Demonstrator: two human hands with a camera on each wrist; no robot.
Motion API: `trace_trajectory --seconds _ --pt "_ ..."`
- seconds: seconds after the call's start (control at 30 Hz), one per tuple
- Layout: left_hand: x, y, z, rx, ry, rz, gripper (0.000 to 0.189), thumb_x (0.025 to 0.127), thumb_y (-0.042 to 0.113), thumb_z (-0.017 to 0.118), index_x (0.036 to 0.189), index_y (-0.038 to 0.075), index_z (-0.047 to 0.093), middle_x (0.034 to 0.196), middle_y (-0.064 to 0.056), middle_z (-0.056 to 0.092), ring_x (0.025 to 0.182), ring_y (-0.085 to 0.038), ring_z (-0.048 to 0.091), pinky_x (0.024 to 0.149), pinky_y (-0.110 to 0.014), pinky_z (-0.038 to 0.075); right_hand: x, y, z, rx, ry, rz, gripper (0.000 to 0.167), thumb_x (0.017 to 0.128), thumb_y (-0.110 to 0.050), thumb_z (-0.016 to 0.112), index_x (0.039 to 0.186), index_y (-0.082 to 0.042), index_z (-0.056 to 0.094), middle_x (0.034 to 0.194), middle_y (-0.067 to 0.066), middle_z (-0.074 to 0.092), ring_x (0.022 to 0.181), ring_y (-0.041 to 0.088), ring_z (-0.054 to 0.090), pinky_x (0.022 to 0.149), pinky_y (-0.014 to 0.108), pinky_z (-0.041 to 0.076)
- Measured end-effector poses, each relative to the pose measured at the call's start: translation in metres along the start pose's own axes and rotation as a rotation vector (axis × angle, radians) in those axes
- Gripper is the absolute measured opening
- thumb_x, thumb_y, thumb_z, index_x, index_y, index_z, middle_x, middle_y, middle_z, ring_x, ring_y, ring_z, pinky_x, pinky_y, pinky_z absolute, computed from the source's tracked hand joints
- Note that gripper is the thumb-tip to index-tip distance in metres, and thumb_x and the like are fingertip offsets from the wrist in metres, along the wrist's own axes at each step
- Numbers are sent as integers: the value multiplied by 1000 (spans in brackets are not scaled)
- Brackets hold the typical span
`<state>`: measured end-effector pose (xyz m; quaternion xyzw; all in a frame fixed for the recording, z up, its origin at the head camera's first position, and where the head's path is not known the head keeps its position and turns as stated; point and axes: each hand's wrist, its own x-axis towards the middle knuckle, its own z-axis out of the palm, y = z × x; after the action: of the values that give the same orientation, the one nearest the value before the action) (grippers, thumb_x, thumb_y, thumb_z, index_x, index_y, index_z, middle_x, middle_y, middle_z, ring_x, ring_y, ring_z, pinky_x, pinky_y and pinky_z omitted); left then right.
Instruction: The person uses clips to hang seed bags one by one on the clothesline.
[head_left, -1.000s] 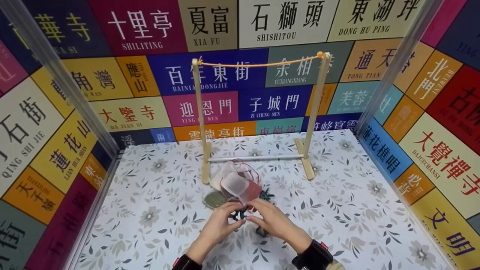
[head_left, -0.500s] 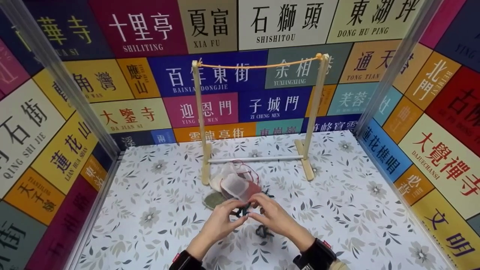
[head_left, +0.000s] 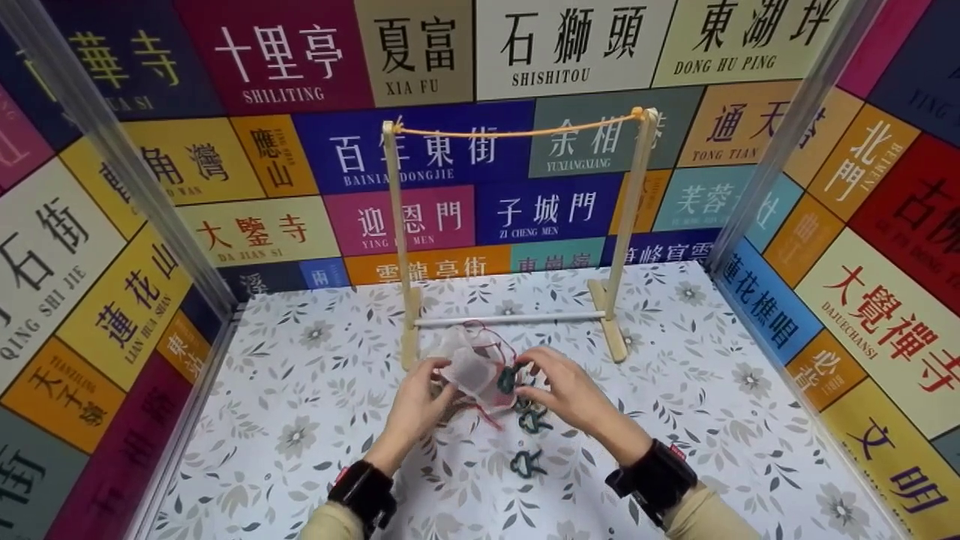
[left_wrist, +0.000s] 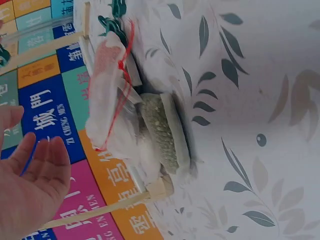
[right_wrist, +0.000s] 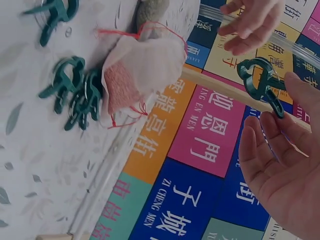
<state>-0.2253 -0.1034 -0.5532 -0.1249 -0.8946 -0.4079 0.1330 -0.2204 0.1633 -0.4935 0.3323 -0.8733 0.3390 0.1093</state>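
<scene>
In the head view my right hand [head_left: 574, 390] pinches a dark green spring clip [head_left: 508, 377] between thumb and fingers, held above the table. The right wrist view shows this clip [right_wrist: 260, 82] with its rounded jaws toward the left hand. My left hand [head_left: 415, 409] is raised with fingers loosely bent and nothing in it, as the left wrist view shows. Beneath the hands lie white mesh drawstring bags [left_wrist: 110, 90] with red cords, one with pink contents [right_wrist: 122, 87]. A bag with green contents [left_wrist: 162, 130] lies beside them, mostly hidden in the head view.
More green clips [head_left: 527, 463] lie on the flower-patterned table [head_left: 300, 480] near the bags. Behind stands a wooden frame [head_left: 622, 225] with an orange cord [head_left: 517, 133] strung between its posts and a white bar [head_left: 517, 319] low down. Sign-covered walls [head_left: 420, 217] surround the table.
Both hands were close together over a clip in front of the bags. They have moved apart, upward and forward over the bags; the right hand carries the clip, and the left has let go.
</scene>
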Motion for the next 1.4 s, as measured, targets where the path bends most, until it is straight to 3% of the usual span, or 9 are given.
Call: trace_trajectory --seconds 0.17,0.33,0.47,0.67,0.83,0.93,1.1,1.23,1.4 --pt "10 -9 8 44 8 -148 49 87 12 71 132 3 54 127 -23 63 111 -38 63 94 -51 52 13 -1 -7 -11 26 -47 37 87 -18 76 119 -5 64 115 8 67 94 25 64 74 34 54" --pt "16 -12 21 69 22 -227 57 84 8 72 136 -3 49 128 -30 60 120 -45 58 103 -55 47 26 -2 -12 -26 49 -97 35 88 -18 75 118 -3 65 112 10 68 93 24 65 77 36 55" --pt "19 -14 28 45 16 -237 53 84 3 70 133 -6 50 115 -27 68 106 -39 66 94 -52 52 35 -4 -13 -33 39 -73 33 89 -21 73 117 -4 65 111 9 68 94 26 65 78 36 54" --pt "28 -16 31 39 -17 -257 30 89 4 66 119 -1 63 95 -15 73 89 -28 69 81 -45 55 47 -6 -13 -73 86 -126 27 89 -19 73 110 -4 67 105 9 70 92 25 65 79 36 55" --pt "39 -6 27 -8 -65 -173 13 93 7 63 101 0 70 94 -14 74 90 -26 70 80 -39 57 59 -6 -16 -84 137 -135 22 88 -17 74 105 -4 69 101 9 72 91 25 67 79 37 56" --pt "49 10 19 -23 -100 -118 12 95 10 64 98 2 72 94 -13 74 89 -25 70 79 -38 58 67 -6 -21 -89 164 -139 19 87 -16 75 102 -4 71 97 10 73 91 25 68 79 37 56" --pt "67 40 0 33 -148 -19 11 95 14 65 96 7 72 93 -9 75 83 -22 70 76 -34 58 85 -11 -38 -109 217 -183 16 86 -15 75 96 -4 71 91 9 73 85 23 68 77 36 56" --pt "83 58 -18 55 -157 39 12 96 14 65 96 6 72 90 -9 74 77 -21 68 70 -31 57 103 -17 -56 -128 258 -232 12 85 -13 76 90 -3 71 85 10 72 80 23 66 74 35 55" --pt "106 72 -42 80 -118 55 13 95 15 65 97 6 74 91 -10 75 77 -21 68 70 -31 58 128 -24 -80 -176 283 -227 10 85 -12 76 89 -4 73 86 11 74 78 24 68 72 35 57"
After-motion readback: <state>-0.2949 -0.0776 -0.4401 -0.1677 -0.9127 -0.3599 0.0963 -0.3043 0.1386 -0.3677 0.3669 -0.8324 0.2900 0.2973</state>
